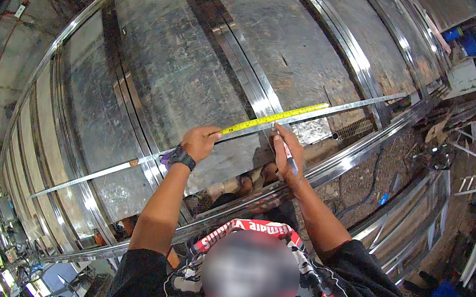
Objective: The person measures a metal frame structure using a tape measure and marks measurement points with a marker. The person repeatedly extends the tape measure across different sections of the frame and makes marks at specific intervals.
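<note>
Two closed grips: right hand around a marker, tip hard to make out; left hand pinching a yellow tape measure, near end hidden in the fingers. It's bright, dark-marked, running along a thin metal strip across shiny rails.

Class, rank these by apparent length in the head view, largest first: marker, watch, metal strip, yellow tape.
1. Metal strip, running across much of the view
2. Yellow tape, its visible stretch
3. Marker, though partly covered
4. Watch
</note>
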`<control>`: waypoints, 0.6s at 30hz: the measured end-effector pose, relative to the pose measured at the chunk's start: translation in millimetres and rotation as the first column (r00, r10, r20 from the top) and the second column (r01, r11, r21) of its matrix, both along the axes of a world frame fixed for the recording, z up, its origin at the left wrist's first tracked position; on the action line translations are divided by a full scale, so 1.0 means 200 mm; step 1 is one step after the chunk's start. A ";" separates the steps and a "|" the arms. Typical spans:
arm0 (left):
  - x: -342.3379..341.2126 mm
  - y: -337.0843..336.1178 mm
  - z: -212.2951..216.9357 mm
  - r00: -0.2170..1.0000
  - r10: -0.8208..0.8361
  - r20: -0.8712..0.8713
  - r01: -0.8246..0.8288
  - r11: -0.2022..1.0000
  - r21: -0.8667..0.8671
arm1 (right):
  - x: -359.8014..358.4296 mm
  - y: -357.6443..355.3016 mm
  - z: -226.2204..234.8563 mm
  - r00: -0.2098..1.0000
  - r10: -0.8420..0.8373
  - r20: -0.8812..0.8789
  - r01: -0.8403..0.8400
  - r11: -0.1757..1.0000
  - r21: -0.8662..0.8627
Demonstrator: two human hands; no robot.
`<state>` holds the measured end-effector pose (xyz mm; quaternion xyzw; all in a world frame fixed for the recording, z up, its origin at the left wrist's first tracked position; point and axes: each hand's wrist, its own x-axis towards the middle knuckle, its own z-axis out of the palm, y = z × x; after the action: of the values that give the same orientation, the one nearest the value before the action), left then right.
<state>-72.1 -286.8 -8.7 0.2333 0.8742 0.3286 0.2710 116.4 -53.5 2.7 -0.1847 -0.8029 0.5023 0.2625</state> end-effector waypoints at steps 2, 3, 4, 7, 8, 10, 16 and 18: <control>0.00 -0.01 -0.01 1.000 0.008 0.013 -0.008 1.000 -0.003 | -0.01 -0.01 0.00 1.000 0.002 -0.015 -0.002 1.000 -0.030; 0.00 -0.01 0.00 1.000 0.000 0.000 0.000 1.000 -0.007 | -0.01 -0.01 0.01 1.000 0.014 -0.018 -0.014 1.000 -0.016; 0.01 -0.01 0.00 1.000 -0.007 -0.013 0.007 1.000 -0.011 | -0.02 -0.01 0.02 0.999 0.026 -0.020 -0.026 1.000 -0.002; 0.00 0.00 0.03 0.999 -0.039 -0.011 0.039 0.999 0.006 | -0.03 -0.04 0.03 0.997 0.050 -0.055 -0.051 0.999 -0.013; 0.00 0.00 0.04 0.999 -0.039 -0.029 0.040 0.999 0.008 | -0.04 -0.04 0.03 0.996 0.056 -0.071 -0.058 0.998 -0.025; 0.01 0.01 0.06 0.997 -0.038 -0.065 0.039 0.999 0.012 | -0.04 -0.04 0.02 0.996 0.080 -0.039 -0.080 0.997 -0.022; 0.01 0.03 0.08 1.000 -0.014 -0.017 0.013 0.998 -0.065 | -0.05 -0.06 0.05 0.995 0.098 0.010 -0.096 0.992 -0.087; 0.02 0.02 0.06 1.000 0.003 -0.016 -0.003 0.999 -0.034 | -0.05 -0.07 0.06 0.993 0.115 0.023 -0.112 0.988 -0.109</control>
<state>-69.0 -283.2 2.9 0.2300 0.8821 0.3123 0.2672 105.7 -67.4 14.6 -0.1597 -0.7877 0.5561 0.2115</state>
